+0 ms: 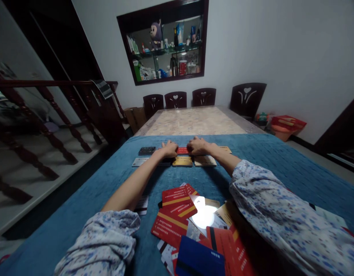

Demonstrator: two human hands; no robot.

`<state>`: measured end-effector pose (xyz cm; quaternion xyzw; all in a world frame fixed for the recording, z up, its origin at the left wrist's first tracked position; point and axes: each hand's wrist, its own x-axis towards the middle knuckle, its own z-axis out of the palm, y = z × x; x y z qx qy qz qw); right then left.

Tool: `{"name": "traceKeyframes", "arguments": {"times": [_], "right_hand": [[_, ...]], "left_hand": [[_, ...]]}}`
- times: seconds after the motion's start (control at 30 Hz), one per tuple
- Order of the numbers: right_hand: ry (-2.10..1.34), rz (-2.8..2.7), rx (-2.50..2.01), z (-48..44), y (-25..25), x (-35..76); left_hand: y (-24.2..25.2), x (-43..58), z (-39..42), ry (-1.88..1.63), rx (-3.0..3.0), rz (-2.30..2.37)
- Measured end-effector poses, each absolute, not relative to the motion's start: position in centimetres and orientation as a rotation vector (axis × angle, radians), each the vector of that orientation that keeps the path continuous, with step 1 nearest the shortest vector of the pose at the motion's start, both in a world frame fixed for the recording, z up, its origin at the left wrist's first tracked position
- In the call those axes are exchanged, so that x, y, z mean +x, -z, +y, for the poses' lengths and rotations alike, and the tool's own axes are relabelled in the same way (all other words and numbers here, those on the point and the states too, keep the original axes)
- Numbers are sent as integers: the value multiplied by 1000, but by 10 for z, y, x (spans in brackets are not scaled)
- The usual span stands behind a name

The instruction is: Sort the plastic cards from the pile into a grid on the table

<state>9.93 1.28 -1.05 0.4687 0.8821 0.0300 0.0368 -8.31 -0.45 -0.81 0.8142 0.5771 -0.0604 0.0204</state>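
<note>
Red stack (183, 150) sits in the back row on the blue cloth (104, 184), between the two hands, its middle showing and its ends covered by fingers. At far left, a railing (50, 83) runs alongside, a dark gap between it and the cloth's sloping edge. A broad margin of cloth leads in to the grey stack (139, 161) in front and the black stack (147, 150) behind. One loose card (142, 204) shows beside the left forearm, nearer the wearer. The left hand (168, 148) has its fingers bent and close together at the red stack's left end; whether they grip I cannot tell. Below its wrist lies the dark stack (166, 163), then the gold stack (182, 161). An open strip of cloth separates this front row from a messy pile (171, 226) nearer the wearer. The right hand (198, 146) curls narrowly at the red stack's right end, grip likewise unclear, just short of the cloth's far edge, where the tabletop (194, 120) continues. Next are the cream stack (204, 161) and, partly behind the right forearm, the yellow stack (226, 149). More cloth stretches rightward; beyond its edge stands a bin (282, 132).
</note>
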Motion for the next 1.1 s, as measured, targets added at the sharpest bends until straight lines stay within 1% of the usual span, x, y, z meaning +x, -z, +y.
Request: {"name": "traceKeyframes", "arguments": {"times": [0.23, 0.63, 0.87, 1.1], "right_hand": [[-176, 2711, 1407, 10, 7, 102], [-241, 2950, 1376, -34, -19, 100], [-357, 3060, 1333, -67, -19, 82], [-328, 3160, 1276, -96, -17, 60]], "left_hand": [[4, -88, -12, 73, 2577, 1795], [-9, -115, -61, -431, 2754, 1690], [-11, -126, -110, -480, 2760, 1721], [-2, -151, -140, -545, 2731, 1754]]}}
